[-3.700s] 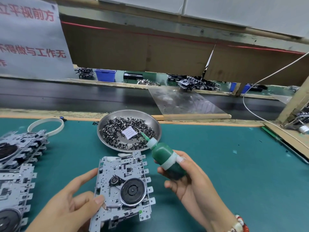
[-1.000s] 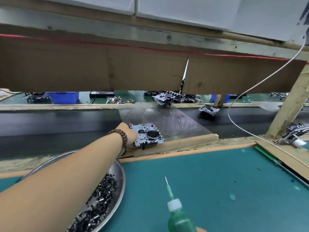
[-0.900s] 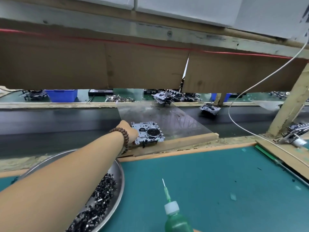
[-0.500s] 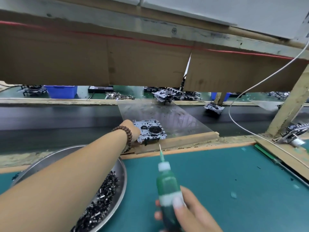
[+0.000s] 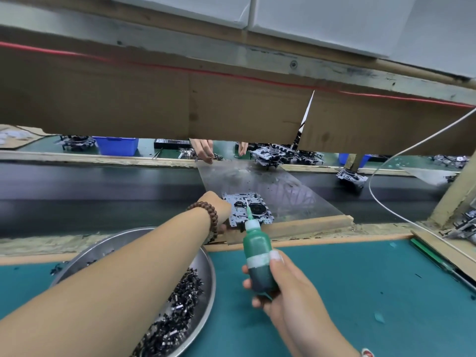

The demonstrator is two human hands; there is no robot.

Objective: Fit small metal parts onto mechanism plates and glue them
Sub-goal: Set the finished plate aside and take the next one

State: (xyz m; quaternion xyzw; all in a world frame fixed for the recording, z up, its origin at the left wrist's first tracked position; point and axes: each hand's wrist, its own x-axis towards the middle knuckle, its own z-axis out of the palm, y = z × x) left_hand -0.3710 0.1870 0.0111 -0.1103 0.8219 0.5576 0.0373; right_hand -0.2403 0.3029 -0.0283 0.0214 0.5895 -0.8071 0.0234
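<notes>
- My left hand (image 5: 217, 206) reaches far out across the metal bowl (image 5: 206, 269) to the mechanism plate (image 5: 248, 210), which lies on the near end of a clear sheet (image 5: 278, 186) that slopes over the dark conveyor belt (image 5: 90, 197). The hand sits at the plate's left edge, and its fingers are hidden behind the wrist, so I cannot tell whether they grip the plate or only touch it.
- A brown bead bracelet (image 5: 210, 215) circles that wrist.
- My right hand (image 5: 280, 287) is curled round the green glue bottle (image 5: 257, 253), thumb pressed on its pale band, fingers wrapped round the dark lower half.
- The bottle points away from me. Its thin needle tip appears over the plate, close to the black round wheel on it. I cannot tell whether the tip touches the metal.
- The bowl sits on the green mat (image 5: 360, 292) at near left, under my forearm, with a heap of small dark metal parts (image 5: 180, 305) in it.
- A wooden strip (image 5: 309, 225) holds the near edge of the clear sheet.
- On the far side of the belt, another person's hands (image 5: 206, 148) show below the hanging cardboard (image 5: 180, 104), beside more mechanisms (image 5: 273, 154) and a blue bin (image 5: 117, 145).
- A white cable (image 5: 386, 161) loops down at right.
</notes>
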